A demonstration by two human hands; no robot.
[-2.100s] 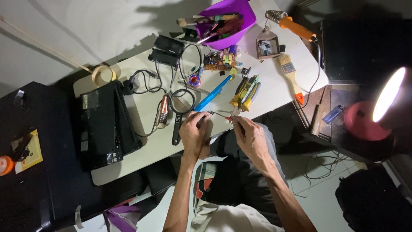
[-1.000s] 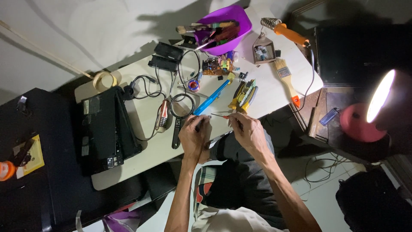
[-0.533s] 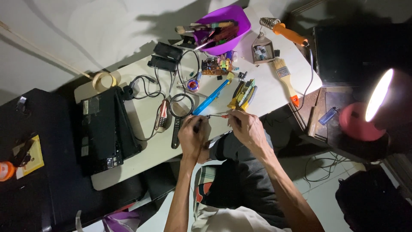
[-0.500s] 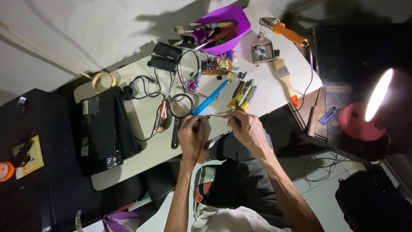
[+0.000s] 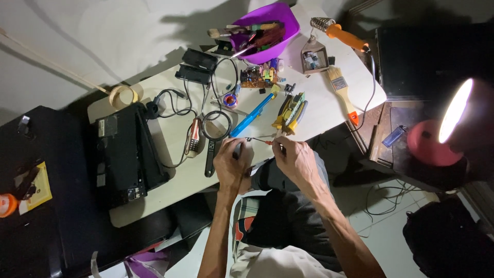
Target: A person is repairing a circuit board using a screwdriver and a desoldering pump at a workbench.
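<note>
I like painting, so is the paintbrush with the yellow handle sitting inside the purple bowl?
No, the paintbrush lies flat on the white table, to the right of the purple bowl.

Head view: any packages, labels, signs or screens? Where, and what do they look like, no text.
Label: pale rectangle on top of the black box, left end of the white table.
Card: yellow, with dark print, on the black surface far left.
No screens or signs; the hands hold no package.

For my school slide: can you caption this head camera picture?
Two hands, left and right, hold a thin tool over a cluttered white table.
</note>
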